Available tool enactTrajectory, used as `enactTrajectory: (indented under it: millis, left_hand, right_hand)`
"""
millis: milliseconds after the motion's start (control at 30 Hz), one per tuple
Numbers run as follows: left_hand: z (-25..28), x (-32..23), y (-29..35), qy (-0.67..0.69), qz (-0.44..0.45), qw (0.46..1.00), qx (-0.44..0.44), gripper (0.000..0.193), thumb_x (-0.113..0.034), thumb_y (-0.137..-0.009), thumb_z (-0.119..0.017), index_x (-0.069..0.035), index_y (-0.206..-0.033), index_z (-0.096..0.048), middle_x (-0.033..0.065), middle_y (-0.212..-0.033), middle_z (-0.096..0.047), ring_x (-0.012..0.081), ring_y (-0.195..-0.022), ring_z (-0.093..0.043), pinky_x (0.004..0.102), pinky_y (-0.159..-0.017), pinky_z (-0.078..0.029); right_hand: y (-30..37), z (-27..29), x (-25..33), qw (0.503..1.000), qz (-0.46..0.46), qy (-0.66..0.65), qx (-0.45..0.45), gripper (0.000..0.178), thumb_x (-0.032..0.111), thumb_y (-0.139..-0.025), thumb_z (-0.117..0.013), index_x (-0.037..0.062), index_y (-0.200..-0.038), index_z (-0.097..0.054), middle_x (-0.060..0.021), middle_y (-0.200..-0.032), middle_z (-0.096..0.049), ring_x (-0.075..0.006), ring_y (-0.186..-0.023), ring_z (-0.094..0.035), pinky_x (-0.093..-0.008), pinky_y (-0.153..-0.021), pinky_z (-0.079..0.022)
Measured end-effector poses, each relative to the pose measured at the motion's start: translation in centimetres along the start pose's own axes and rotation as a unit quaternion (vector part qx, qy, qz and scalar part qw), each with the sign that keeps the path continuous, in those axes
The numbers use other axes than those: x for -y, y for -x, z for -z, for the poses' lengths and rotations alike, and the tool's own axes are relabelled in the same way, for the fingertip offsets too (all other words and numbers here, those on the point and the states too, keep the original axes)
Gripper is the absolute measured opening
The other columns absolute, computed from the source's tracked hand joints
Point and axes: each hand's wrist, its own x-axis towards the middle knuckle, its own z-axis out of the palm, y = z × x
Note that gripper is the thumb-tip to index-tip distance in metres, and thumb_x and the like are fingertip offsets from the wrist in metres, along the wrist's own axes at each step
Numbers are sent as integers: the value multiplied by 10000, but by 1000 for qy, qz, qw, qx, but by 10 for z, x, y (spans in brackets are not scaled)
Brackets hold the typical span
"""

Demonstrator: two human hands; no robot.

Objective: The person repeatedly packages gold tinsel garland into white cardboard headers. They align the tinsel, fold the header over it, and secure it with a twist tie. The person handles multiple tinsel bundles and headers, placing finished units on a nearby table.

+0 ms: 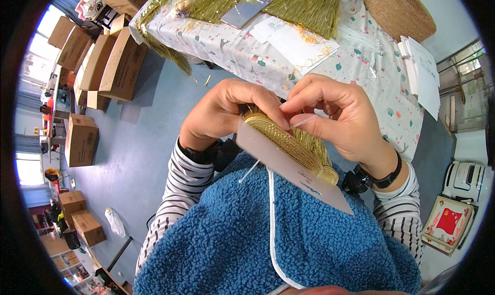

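Observation:
Close in front of my body, my left hand [234, 107] is closed on a white card [286, 166] with a coil of gold fringe trim [283, 140] lying against it. The trim's braided gold band faces up, and its olive-gold strands hang behind it. My right hand [335, 112] pinches a thin whitish plastic strip [304, 121] at the trim's upper edge, beside the left fingertips. A thin white end [249, 172] sticks out below the card, over my blue fleece. The card tilts down to the right. My fingers hide where the strip meets the trim.
A flower-patterned table [384, 96] stands ahead, bearing olive-gold fringe [307, 9], a phone [246, 11], white paper [296, 45], clear strips [361, 40], a big brown spool [399, 11] and a stack of cards [420, 73]. Cardboard boxes [121, 65] stand on the floor at left.

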Motion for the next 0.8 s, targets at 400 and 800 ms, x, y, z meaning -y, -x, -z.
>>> enactTrajectory:
  millis: [400,800]
  left_hand:
    - [-1,6,2,71,25,996,-43,249,-56,-823,-787,52,-1034,-711,133,-1025,-745,184,-933,-712,301,-877,-558]
    - [3,10,6,128,16,991,-42,357,-187,-816,-835,52,-1044,-701,129,-1023,-742,181,-929,-703,300,-858,-549]
  right_hand:
    - [2,-1,-4,997,69,6,-42,94,-44,-926,-672,-17,-1009,-706,-83,-1011,-703,-108,-893,-675,-228,-775,-544]
    - [-3,7,1,987,14,-159,23,146,0,-977,-615,-19,-1121,-618,-160,-1091,-725,-170,-971,-719,-251,-750,-589]
